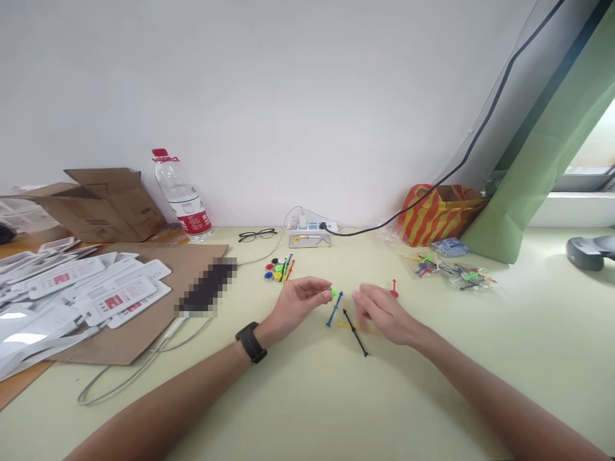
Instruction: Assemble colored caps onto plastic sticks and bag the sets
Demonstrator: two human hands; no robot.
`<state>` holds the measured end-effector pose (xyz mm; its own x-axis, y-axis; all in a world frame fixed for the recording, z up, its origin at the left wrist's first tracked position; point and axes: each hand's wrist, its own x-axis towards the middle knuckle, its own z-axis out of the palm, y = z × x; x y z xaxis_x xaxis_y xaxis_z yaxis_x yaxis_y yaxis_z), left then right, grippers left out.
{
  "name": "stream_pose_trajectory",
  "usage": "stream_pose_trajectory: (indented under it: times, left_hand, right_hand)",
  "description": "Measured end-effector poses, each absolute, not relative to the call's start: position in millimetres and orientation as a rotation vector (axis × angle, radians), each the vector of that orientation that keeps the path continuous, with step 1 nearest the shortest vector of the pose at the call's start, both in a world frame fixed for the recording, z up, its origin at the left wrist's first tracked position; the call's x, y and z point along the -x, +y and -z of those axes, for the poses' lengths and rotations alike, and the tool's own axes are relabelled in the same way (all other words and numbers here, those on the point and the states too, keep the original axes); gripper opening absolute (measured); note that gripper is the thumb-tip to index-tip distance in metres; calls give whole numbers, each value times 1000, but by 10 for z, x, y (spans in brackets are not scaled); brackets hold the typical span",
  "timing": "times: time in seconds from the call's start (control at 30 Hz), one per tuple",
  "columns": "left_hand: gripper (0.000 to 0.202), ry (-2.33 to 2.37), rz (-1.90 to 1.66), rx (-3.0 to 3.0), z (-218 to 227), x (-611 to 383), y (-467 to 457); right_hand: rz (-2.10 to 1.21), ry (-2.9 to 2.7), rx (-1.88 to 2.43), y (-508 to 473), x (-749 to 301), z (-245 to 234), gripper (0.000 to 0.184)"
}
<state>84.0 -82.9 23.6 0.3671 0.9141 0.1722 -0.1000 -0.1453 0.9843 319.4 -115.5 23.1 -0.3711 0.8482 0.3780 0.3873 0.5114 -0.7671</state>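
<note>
1. Head view: left hand (300, 299) pinches a green piece (334, 292), fingertips closed on it, at the top end of the blue stick (335, 308).
2. Right hand (384, 314) blurs over yellow stick (346, 325), beside black stick (356, 334); grip unreadable.

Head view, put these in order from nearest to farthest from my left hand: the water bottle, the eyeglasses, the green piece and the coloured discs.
From the left hand:
1. The green piece, pinched at its fingertips.
2. The coloured discs, just beyond the hand, slightly left.
3. The eyeglasses, farther back, towards the wall.
4. The water bottle, far back left, by the wall.
</note>
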Motion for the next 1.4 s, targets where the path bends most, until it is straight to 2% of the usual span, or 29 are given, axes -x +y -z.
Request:
stream_pose_trajectory:
  times: [0.03, 0.1, 0.17, 0.27, 0.33, 0.87, 1.0, 1.03, 1.13, 1.23, 1.3, 1.4]
  left_hand:
    - [34, 796, -1073, -1435, -237, -838, -829]
    - [35, 797, -1083, -1450, -232, -836, -828]
    - [34, 788, -1082, -1465, -225, -837, -827]
    - [33, 783, -1076, -1486, -218, -847, -831]
    - [32, 775, -1066, -1501, -216, -853, -836]
    - [28, 706, -1005, -1527, -199, -886, -915]
    - [28, 704, -999, -1528, -204, -885, -912]
    - [29, 705, -993, -1524, -209, -886, -914]
    - [29, 709, -983, -1505, -227, -887, -925]
    - [29, 707, -996, -1481, -236, -888, -932]
    - [29, 697, -1004, -1477, -234, -887, -928]
    - [28, 687, -1027, -1484, -223, -882, -915]
  right_hand:
    - [-856, -1980, 1033, -1158, -3198, -266, 58]
    - [-967, -1963, 1014, -1158, -3197, -327, 64]
    - [-944, -1941, 972, -1157, -3179, -357, 56]
    - [-927, -1908, 973, -1160, -3131, -336, 35]
    - [-942, -1889, 987, -1167, -3099, -302, 28]
    - [-954, -1911, 1007, -1152, -3084, -240, 30]
    - [-824, -1854, 953, -1161, -3113, -231, 21]
    - [-787, -1819, 920, -1165, -3124, -236, 25]
    - [-752, -1729, 834, -1170, -3144, -260, 63]
    - [-796, -1695, 829, -1164, -3133, -267, 77]
    - [-846, -1664, 852, -1156, -3124, -257, 71]
    - [-1023, -1681, 881, -1141, -3147, -237, 28]
